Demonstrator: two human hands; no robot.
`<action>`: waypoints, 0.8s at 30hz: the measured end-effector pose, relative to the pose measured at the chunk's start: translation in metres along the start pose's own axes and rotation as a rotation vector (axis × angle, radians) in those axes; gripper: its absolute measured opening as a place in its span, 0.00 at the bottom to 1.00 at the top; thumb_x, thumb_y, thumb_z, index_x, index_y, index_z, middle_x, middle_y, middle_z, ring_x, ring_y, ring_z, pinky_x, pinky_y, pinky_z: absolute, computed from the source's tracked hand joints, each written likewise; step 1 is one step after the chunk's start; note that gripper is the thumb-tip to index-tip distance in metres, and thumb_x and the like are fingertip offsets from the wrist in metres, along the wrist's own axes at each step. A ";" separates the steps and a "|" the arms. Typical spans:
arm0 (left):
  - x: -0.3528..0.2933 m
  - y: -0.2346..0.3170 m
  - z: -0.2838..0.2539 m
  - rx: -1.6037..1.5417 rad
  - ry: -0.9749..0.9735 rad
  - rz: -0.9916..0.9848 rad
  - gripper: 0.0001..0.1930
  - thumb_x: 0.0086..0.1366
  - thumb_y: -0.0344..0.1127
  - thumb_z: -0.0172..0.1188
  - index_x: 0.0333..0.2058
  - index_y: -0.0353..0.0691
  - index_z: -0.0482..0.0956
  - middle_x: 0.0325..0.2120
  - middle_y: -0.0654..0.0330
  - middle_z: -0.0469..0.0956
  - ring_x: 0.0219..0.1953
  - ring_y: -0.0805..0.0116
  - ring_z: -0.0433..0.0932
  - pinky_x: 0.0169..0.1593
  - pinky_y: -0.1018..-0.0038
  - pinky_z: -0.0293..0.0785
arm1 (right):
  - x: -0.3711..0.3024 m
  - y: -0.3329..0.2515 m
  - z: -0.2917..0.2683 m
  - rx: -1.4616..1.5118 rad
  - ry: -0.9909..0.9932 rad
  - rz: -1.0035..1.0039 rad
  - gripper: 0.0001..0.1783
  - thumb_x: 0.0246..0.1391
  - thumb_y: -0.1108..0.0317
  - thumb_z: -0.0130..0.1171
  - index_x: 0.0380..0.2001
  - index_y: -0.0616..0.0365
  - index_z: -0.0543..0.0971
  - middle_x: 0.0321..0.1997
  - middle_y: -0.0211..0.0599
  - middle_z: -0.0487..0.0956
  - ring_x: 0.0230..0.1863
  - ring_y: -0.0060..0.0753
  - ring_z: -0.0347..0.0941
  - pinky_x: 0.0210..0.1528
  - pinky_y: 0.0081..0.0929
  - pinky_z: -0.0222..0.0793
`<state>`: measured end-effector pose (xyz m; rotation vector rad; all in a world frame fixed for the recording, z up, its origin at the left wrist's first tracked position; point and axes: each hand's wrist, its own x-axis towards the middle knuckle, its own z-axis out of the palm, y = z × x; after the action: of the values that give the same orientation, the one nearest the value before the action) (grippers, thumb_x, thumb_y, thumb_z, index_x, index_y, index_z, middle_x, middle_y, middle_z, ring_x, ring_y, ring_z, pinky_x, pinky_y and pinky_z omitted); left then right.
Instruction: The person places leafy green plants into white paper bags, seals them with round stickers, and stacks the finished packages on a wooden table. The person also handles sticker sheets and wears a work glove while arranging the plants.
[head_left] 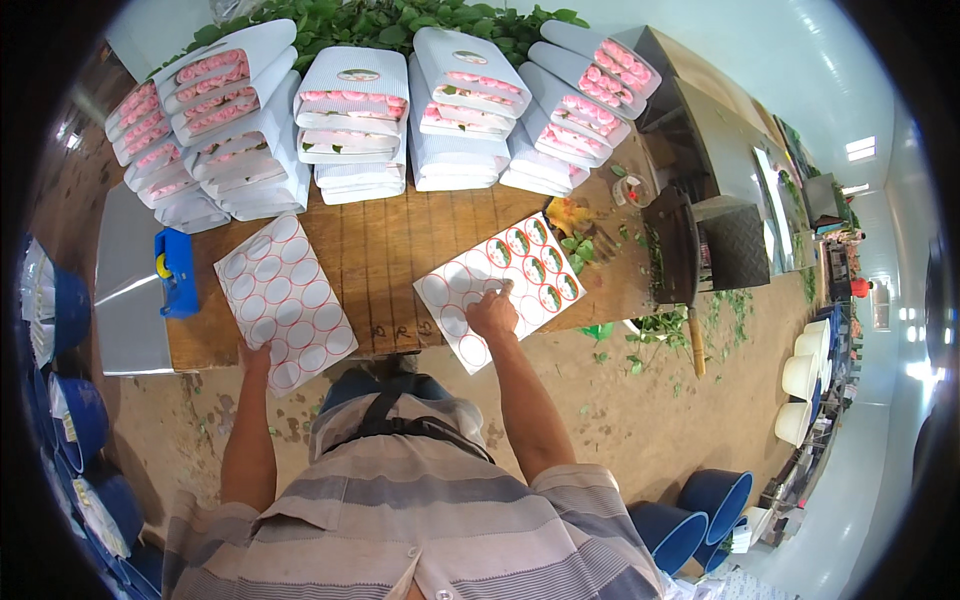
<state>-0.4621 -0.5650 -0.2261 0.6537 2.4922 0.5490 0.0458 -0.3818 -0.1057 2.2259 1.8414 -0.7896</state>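
Open wood mid-bench, crowded back and sides.
Bare strip of wooden table [385, 260] free between the empty sticker sheet [285, 300] and the part-used sticker sheet [500, 285]. Blocked at the back by stacked wrapped rose bunches [355, 125] along the whole far edge. Hemmed on the left by a blue tape dispenser [175, 270], on the right by leaf scraps [578, 245].

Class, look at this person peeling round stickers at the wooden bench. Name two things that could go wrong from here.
1. The emptied sticker sheet overhangs the bench edge under the left hand; it could slip off.
2. The right hand picks at the part-used sticker sheet, which also overhangs; a sticker might tear or the sheet might shift.
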 end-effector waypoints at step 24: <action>-0.008 0.012 -0.008 -0.082 -0.009 0.078 0.47 0.53 0.34 0.70 0.69 0.35 0.56 0.68 0.46 0.60 0.67 0.50 0.62 0.69 0.63 0.58 | 0.001 -0.003 0.002 0.047 0.001 0.019 0.29 0.56 0.57 0.51 0.54 0.70 0.74 0.74 0.72 0.45 0.49 0.56 0.80 0.51 0.45 0.76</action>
<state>-0.4567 -0.5616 -0.2107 0.7215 2.4302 0.6724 0.0427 -0.3809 -0.1073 2.2694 1.8172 -0.8373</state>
